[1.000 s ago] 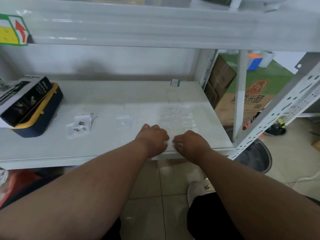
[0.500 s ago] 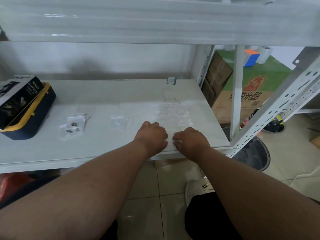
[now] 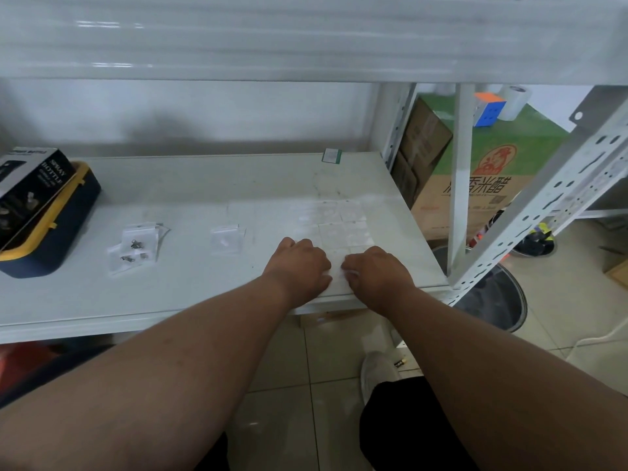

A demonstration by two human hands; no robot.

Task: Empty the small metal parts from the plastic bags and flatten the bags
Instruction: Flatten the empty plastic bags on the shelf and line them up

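At the shelf's point(image 3: 190, 287) front edge, left hand point(image 3: 299, 266) and right hand point(image 3: 377, 270) sit knuckles-up, nearly touching, fingers curled down onto a clear bag point(image 3: 338, 275) between them; can't tell if it's pinched or just pressed. Just beyond the hands: a patch of flattened bags point(image 3: 334, 220). Further left of the left hand: one loose bag point(image 3: 227, 239), then bags with metal parts point(image 3: 134, 249), then a boxed case point(image 3: 37, 212)
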